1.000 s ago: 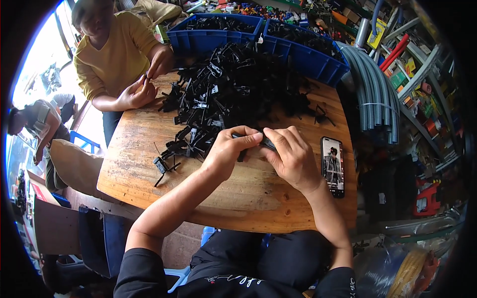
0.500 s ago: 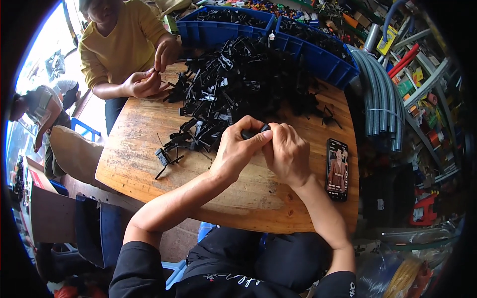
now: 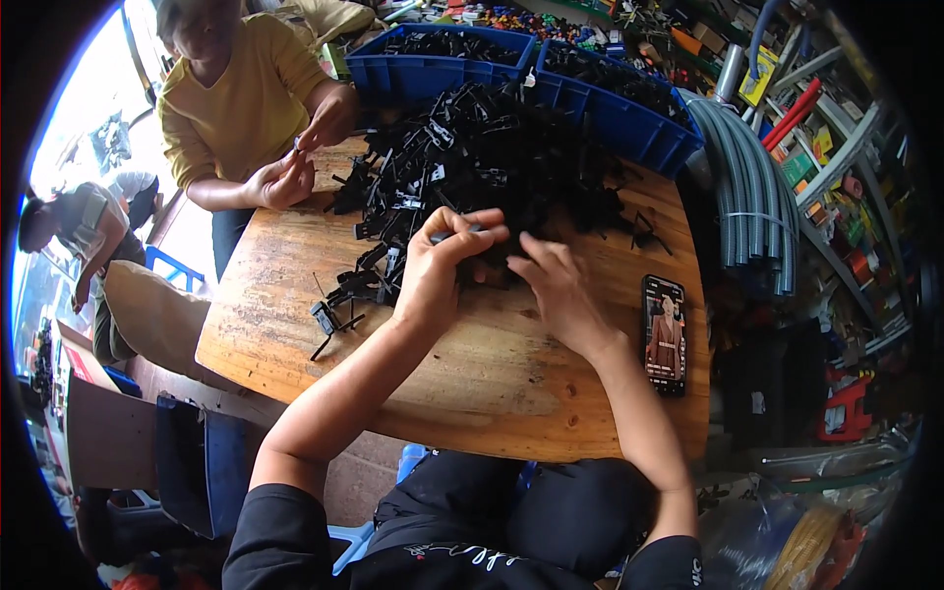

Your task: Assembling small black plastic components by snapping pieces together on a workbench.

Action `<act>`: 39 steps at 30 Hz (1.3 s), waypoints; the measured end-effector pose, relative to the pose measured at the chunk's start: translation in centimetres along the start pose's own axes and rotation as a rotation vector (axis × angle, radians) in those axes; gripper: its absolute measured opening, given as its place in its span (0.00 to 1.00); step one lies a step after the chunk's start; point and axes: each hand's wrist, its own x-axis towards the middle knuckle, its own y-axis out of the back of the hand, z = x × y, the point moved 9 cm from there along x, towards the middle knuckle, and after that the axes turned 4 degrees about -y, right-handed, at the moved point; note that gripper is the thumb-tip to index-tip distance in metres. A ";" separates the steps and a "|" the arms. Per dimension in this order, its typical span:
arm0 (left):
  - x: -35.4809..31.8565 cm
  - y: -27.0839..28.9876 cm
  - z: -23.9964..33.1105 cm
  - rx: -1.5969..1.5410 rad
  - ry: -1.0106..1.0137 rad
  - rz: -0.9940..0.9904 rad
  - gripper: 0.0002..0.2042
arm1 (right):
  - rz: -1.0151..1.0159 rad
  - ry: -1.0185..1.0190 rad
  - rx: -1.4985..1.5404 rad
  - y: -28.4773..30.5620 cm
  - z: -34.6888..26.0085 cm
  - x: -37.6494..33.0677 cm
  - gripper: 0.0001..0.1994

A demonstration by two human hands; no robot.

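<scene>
My left hand (image 3: 431, 275) is closed on a small dark plastic part (image 3: 454, 236), pinched between thumb and fingers at the near side of the heap. Most of that part is covered by the fingers. My right hand (image 3: 570, 300) is apart from it, fingers spread and holding nothing I can see, over the heap's near edge. Black plastic pieces (image 3: 492, 147) with thin stems are heaped across the far half of the wooden table (image 3: 472, 379). One separate black piece (image 3: 324, 317) with thin legs lies left of my left forearm.
Two blue crates (image 3: 433, 71) of black parts stand behind the heap. A lit phone (image 3: 666, 334) lies at the table's right edge. Across the far left corner, a person in a yellow top (image 3: 241, 98) handles a small part. Grey corrugated hoses (image 3: 752, 187) hang at the right.
My hands have come apart from being together on the dark part. The left moved slightly left with it; the right let go and opened. The other person's hands shifted slightly.
</scene>
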 end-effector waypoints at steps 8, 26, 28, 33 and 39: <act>-1.2 -1.5 -1.6 0.284 0.189 -0.218 0.08 | -0.117 -0.185 0.294 0.6 3.0 -1.1 0.16; -1.1 -0.9 -1.9 0.610 0.189 -0.244 0.14 | -0.254 -0.558 1.489 1.1 2.4 -0.8 0.08; -1.0 -0.7 -1.3 0.603 0.139 -0.162 0.15 | 0.034 -0.514 1.330 3.2 3.0 0.0 0.09; -1.5 -2.3 -1.3 0.711 0.078 -0.250 0.13 | 0.257 -0.609 1.217 3.9 4.4 -1.1 0.10; -1.9 -2.2 -1.0 0.627 -0.032 -0.217 0.11 | 0.167 -0.422 1.024 3.3 2.3 -0.5 0.04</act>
